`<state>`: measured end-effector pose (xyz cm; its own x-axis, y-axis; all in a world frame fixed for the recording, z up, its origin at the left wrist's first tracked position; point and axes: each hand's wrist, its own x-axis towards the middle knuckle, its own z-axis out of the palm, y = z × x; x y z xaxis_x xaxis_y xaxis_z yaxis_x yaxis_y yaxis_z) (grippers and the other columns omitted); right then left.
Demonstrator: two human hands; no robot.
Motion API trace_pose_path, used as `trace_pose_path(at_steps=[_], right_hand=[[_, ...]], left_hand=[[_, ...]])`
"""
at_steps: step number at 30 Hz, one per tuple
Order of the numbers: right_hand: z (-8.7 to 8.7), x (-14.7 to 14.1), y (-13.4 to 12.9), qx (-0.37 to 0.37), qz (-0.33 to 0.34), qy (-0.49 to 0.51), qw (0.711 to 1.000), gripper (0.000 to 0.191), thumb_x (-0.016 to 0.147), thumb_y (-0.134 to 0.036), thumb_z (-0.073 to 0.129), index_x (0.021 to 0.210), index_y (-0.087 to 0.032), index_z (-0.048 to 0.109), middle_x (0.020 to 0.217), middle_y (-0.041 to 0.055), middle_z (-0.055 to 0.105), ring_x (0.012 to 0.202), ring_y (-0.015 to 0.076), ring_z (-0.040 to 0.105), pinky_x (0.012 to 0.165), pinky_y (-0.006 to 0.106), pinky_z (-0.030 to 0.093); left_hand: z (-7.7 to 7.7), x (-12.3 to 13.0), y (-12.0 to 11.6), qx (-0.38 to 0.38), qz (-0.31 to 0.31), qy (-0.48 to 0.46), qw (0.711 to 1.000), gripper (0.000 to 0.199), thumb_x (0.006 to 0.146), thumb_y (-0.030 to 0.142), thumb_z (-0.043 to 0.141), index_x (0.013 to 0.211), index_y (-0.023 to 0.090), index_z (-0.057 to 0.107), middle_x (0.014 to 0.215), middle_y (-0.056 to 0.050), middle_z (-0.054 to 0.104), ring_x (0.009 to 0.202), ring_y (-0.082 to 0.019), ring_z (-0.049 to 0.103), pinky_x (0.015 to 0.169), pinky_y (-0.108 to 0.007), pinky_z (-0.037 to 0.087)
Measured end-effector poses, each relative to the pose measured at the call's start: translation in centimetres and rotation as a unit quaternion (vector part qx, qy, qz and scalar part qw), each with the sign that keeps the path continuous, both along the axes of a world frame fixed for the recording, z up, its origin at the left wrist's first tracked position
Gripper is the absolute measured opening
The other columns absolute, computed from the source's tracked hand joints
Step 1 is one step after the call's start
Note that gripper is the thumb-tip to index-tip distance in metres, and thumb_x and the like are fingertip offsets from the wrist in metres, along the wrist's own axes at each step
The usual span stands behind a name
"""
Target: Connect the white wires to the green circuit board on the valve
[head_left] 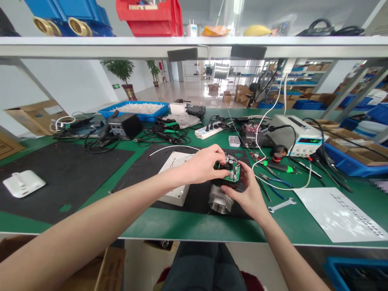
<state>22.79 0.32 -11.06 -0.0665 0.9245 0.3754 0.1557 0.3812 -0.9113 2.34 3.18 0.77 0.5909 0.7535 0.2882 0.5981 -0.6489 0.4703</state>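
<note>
Both forearms reach in from the near edge toward the middle of the green bench [194, 226]. Left hand [203, 165], its grip pressed onto the top of a small green circuit board [230, 169], covers the board's left side with thumb and fingers curled over the components. Right hand [247, 192] pinches the same board from below and from the right, fingertips at its edge. That board sits on a silver metal housing [220, 199] (round, open toward the camera), which rests on a black mat [145, 169]. Just left lies a white plate [176, 194]; a wrench [281, 205] lies to the right, near a white sheet [336, 214].
</note>
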Motion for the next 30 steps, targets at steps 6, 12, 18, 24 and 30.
trace_pose_path(at_steps=[6,12,18,24,30], right_hand=[[-0.1,0.9,0.6,-0.02,0.058,0.027,0.998,0.094,0.074,-0.042,0.092,0.153,-0.029,0.042,0.156,0.0112,0.052,0.14,0.0327,0.056,0.121,0.055,0.047],[0.2,1.4,1.2,-0.041,0.107,0.055,0.992,0.092,0.074,-0.039,0.092,0.151,-0.033,0.043,0.162,0.008,0.048,0.15,0.0322,0.047,0.119,0.055,0.051],[0.6,1.5,1.1,-0.056,0.109,0.061,0.991,0.093,0.071,-0.037,0.093,0.15,-0.032,0.044,0.162,0.0081,0.049,0.154,0.0329,0.041,0.118,0.056,0.052],[0.5,1.5,1.1,-0.049,0.107,0.056,0.992,0.092,0.071,-0.04,0.093,0.149,-0.031,0.045,0.16,0.0078,0.05,0.153,0.0326,0.044,0.118,0.054,0.052],[0.4,1.4,1.1,-0.04,0.111,0.051,0.992,0.091,0.073,-0.037,0.092,0.15,-0.033,0.045,0.163,0.0064,0.047,0.155,0.0328,0.04,0.115,0.052,0.055]], left_hand=[[1.0,-0.2,-0.3,-0.004,0.012,0.013,1.0,0.018,0.091,0.036,0.08,0.097,0.02,0.074,0.109,-0.005,0.062,0.098,-0.023,0.063,0.088,-0.038,0.046],[1.0,-0.2,-0.6,-0.007,0.016,-0.013,1.0,0.016,0.094,0.038,0.077,0.1,0.023,0.078,0.108,-0.004,0.062,0.094,-0.02,0.063,0.084,-0.034,0.048],[0.5,-0.1,-1.0,0.007,0.004,-0.027,1.0,0.015,0.096,0.035,0.072,0.1,0.022,0.077,0.109,-0.003,0.06,0.086,-0.017,0.058,0.072,-0.031,0.045],[0.7,-0.2,-1.0,-0.002,-0.007,-0.032,0.999,0.017,0.096,0.036,0.07,0.101,0.022,0.077,0.11,-0.004,0.06,0.088,-0.018,0.059,0.072,-0.031,0.045],[0.4,-0.6,-1.1,-0.009,-0.004,-0.037,0.999,0.018,0.097,0.036,0.069,0.106,0.022,0.077,0.11,-0.004,0.061,0.094,-0.019,0.061,0.083,-0.034,0.047]])
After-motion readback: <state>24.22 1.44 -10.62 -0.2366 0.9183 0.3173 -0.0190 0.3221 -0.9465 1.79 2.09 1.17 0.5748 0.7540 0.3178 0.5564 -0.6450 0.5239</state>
